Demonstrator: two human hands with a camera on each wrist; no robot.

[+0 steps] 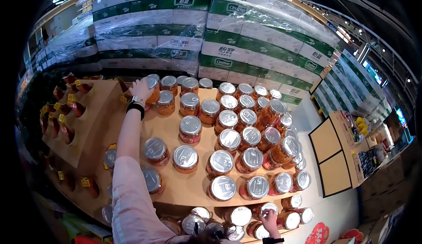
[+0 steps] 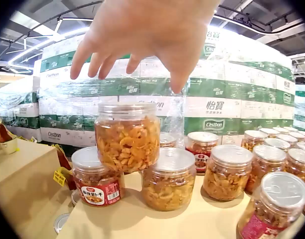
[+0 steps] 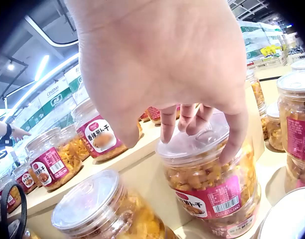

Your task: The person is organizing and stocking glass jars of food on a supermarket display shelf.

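Observation:
In the left wrist view my left hand (image 2: 147, 35) hovers with spread, bent fingers above a jar of orange pickles (image 2: 127, 137). That jar has a silver lid and stands on two others, a red-labelled jar (image 2: 97, 181) and a plainer jar (image 2: 168, 181). From the head view, the left hand (image 1: 140, 90) is at the table's far left corner. My right hand (image 3: 167, 59) reaches over a pink-labelled jar (image 3: 212, 194) on the lower front shelf. Its fingertips overlap the clear-covered lid (image 3: 197, 142), and the thumb stands apart from the rim. Under this jar sits another jar (image 3: 237, 229).
Many silver-lidded jars (image 1: 222, 162) fill the table's (image 1: 193, 191) right side, some stacked. A stepped stand (image 1: 94, 125) with red packs in holes adjoins on the left. Wrapped Cestbon cartons (image 1: 184, 37) wall off the back. A wooden display case (image 1: 332, 156) stands across the aisle.

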